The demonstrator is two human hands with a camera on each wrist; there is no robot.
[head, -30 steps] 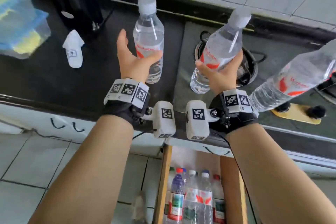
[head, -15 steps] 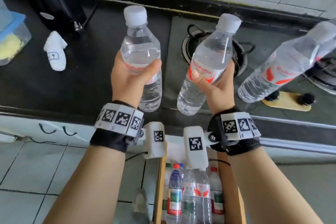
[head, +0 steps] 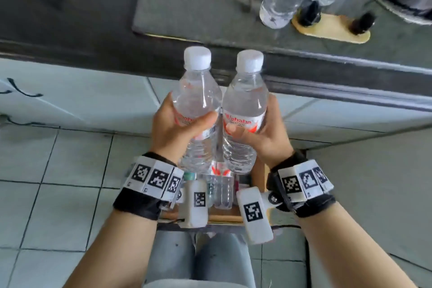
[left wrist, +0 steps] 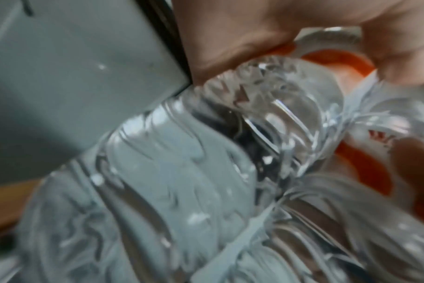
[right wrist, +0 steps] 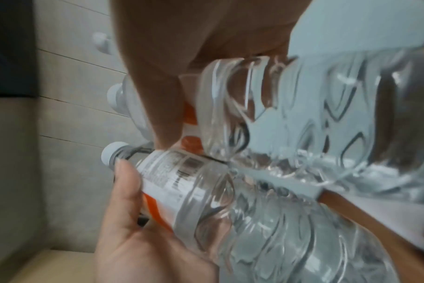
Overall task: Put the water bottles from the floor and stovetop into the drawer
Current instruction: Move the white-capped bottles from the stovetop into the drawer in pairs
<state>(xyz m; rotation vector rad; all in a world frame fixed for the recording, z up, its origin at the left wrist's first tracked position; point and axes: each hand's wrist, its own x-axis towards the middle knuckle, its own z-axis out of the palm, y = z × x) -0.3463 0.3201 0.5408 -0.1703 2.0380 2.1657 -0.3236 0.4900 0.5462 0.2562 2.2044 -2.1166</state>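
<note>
Above the drawer, two upright bottles.

Your forearms are bare. Each wrist wears a black strap topped by a white band of square black-and-white fiducial markers. A white camera block bearing one marker sits inside each wrist, bolted to a bracket. You wear grey-blue jeans.

Two clear white-capped water bottles upright, side by side above drawer.
</note>
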